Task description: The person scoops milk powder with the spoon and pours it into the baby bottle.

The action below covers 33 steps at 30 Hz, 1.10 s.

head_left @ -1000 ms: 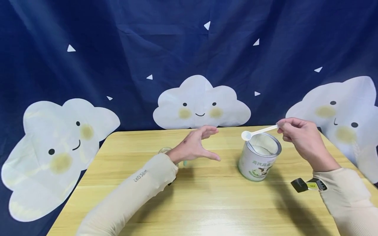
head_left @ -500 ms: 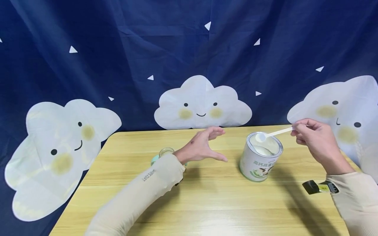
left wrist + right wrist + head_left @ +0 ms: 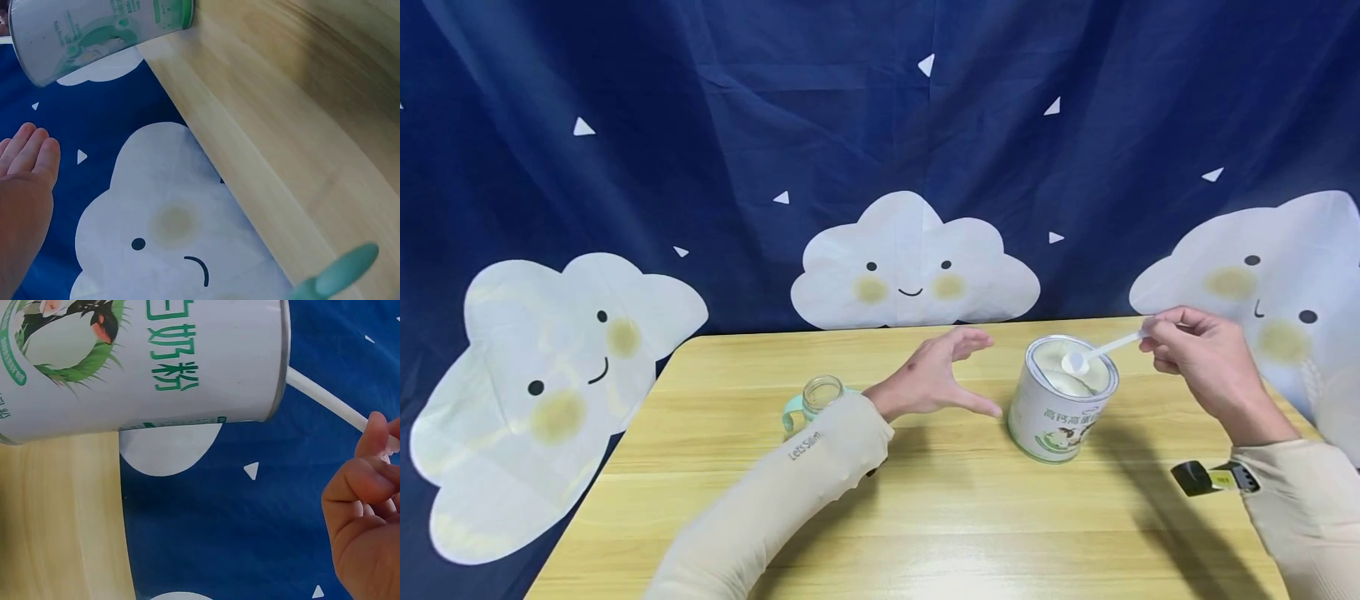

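Observation:
My right hand (image 3: pixel 1198 358) pinches the end of a white scoop's handle. The bowl of the scoop (image 3: pixel 1075 362) is down inside the mouth of a milk powder can (image 3: pixel 1052 425), over the pale powder. In the right wrist view the scoop's handle (image 3: pixel 328 397) slants past the can's rim to the thumb and fingers. Left of the can, my left hand (image 3: pixel 936 375) holds nothing, its thumb and fingers spread apart toward the can's side. The left wrist view shows its fingers (image 3: pixel 28 153) straight, with the can (image 3: pixel 106 31) beyond them.
A glass bottle (image 3: pixel 822 392) with mint-green handles stands behind my left forearm, partly covered by the sleeve. The wooden table (image 3: pixel 955 508) ends at a dark blue curtain (image 3: pixel 850 125) printed with clouds.
The scoop has moved from above the can's left rim to the right and down into its mouth. My left hand has shifted right, nearer the can, uncovering more of the bottle.

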Tool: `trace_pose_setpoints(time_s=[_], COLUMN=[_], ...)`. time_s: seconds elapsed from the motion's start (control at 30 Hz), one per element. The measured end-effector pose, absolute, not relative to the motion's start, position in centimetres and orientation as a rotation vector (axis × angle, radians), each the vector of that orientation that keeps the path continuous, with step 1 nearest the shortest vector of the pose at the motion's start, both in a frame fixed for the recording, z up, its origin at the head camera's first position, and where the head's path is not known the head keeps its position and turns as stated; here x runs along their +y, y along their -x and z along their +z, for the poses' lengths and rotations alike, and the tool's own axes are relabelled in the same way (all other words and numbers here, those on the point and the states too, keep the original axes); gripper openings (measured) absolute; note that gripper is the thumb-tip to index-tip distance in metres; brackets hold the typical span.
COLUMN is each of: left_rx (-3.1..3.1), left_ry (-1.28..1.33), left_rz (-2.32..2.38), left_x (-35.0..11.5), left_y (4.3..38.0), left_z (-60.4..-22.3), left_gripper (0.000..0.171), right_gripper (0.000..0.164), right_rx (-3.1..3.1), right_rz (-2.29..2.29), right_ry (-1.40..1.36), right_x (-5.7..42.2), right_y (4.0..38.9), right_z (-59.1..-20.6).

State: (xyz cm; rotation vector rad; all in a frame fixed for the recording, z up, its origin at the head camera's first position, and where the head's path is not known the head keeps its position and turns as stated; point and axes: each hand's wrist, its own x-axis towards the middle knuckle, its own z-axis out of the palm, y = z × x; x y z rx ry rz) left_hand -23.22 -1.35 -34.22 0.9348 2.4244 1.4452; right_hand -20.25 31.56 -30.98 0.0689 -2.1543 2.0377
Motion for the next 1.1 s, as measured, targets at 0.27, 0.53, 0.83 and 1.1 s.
trace_pose_setpoints(time_s=[0.27, 0.53, 0.83, 1.1], left_rx=[2.425, 2.436, 2.455, 2.484], left_ry=[-0.91, -0.913, -0.948, -0.957], left_rz=[1.456, 1.467, 1.476, 1.471], left_x=[0.1, 1.7, 3.6, 5.5], left_y=[23.6, 23.8, 24.3, 24.5], left_z=[-35.3, -36.1, -36.9, -37.3], left_gripper=[0.093, 0.094, 0.097, 0.094], right_gripper=[0.016, 0.008, 0.019, 0.012], right_rx=[-2.41, -2.59, -2.616, -2.598], right_rz=[1.748, 1.366, 0.941, 0.757], right_ry=[-0.19, -0.279, -0.306, -0.42], right_x=[31.2, 30.2, 28.5, 27.6], right_y=[20.6, 20.7, 20.6, 20.7], right_z=[-31.8, -32.1, -32.0, -32.2])
